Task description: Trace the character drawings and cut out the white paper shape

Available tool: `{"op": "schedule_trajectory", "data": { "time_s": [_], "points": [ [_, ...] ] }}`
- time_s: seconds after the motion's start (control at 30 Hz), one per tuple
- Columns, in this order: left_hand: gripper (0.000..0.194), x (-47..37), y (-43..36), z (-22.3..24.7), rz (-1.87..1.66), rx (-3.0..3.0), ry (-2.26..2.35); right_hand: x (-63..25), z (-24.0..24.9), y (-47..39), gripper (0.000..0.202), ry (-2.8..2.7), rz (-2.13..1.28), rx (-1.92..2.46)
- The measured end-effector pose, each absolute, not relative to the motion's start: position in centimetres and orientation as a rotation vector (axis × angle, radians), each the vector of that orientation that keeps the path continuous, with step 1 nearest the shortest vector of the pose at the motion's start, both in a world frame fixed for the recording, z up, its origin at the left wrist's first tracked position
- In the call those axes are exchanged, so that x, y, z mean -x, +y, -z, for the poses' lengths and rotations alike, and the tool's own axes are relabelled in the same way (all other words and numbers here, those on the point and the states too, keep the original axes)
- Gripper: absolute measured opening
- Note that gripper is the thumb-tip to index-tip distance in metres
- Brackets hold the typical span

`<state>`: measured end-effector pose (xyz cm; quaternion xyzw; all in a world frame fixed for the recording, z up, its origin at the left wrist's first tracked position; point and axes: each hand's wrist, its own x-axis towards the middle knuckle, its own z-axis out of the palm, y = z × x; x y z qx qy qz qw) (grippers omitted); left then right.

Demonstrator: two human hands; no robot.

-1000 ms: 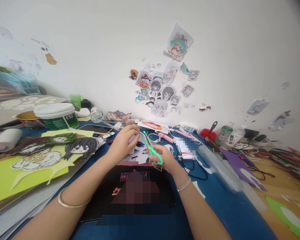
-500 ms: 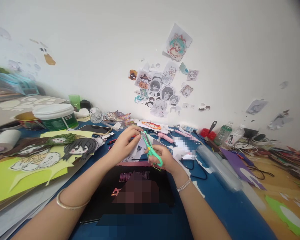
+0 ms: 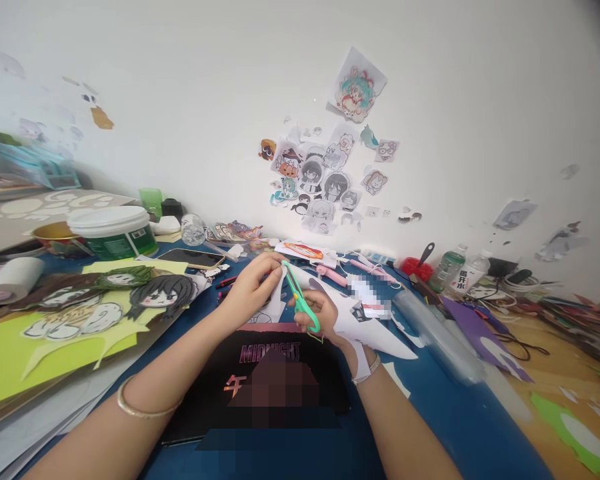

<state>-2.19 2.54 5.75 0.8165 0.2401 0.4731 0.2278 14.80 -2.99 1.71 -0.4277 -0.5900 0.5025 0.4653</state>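
Note:
My right hand [image 3: 321, 312] is closed around the handles of green scissors [image 3: 300, 300], whose blades point up and away to the left. My left hand [image 3: 261, 283] pinches a sheet of white paper [image 3: 380, 335] near the blade tips. The paper spreads to the right behind the scissors, and a strip of it hangs over my right wrist. Below both hands lies a dark box or folder [image 3: 200, 393] printed with "MIDNIGHT", partly pixelated. Another piece of paper with a drawing [image 3: 271, 311] shows just under my left hand.
On the left are yellow sheets with cutout drawings [image 3: 105, 353], a phone [image 3: 193, 258] and a white-lidded tub [image 3: 113, 230]. A clear plastic roll [image 3: 437, 337], purple paper [image 3: 480, 333] and bottles [image 3: 470, 272] stand or lie right. Cutouts cover the wall.
The scissor blades have come closer together. The white paper now fans out wide to the right, with a strip draped over my right wrist. My left hand has hardly moved.

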Motion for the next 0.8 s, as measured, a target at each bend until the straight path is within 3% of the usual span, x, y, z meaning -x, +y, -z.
{"op": "schedule_trajectory", "data": {
  "time_s": [0.8],
  "points": [
    [0.024, 1.5, 2.3, -4.9, -1.182, -2.177, 0.529, -15.1, -2.4, -3.8, 0.046, -1.479, -1.299, 0.891]
  ]
}}
